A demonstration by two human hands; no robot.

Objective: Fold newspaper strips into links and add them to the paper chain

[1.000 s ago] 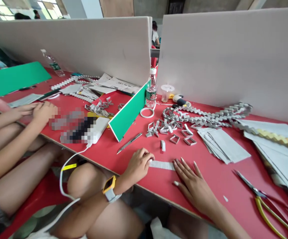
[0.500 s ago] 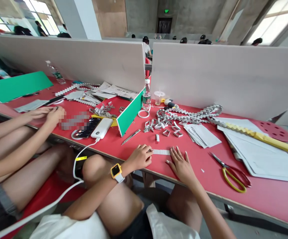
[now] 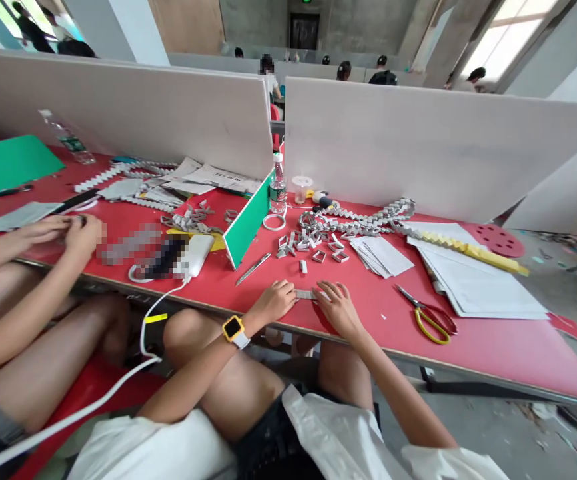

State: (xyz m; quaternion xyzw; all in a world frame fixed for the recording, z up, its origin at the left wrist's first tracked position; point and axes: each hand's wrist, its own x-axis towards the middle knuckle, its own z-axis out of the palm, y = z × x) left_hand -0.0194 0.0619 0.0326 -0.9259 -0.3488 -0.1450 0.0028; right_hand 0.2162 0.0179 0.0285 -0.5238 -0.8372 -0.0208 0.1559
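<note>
**Grey strip (image 3: 306, 294) lies lengthwise between left hand (image 3: 274, 301) and right hand (image 3: 337, 307)**

Far left on the table (image 3: 493, 347) is a leaning bottle (image 3: 67, 136), contents unclear. The left hand's curled fingers cover the strip's left end. Beyond it, an upright bottle (image 3: 278, 190) stands by the green divider (image 3: 247, 225), a lidded cup (image 3: 300, 192) just right; their contents cannot be made out. The strip's long axis runs from hand to hand, neither nearer. The right hand's bent fingers overlap its right end; whether either hand grips or presses, I cannot tell
</note>
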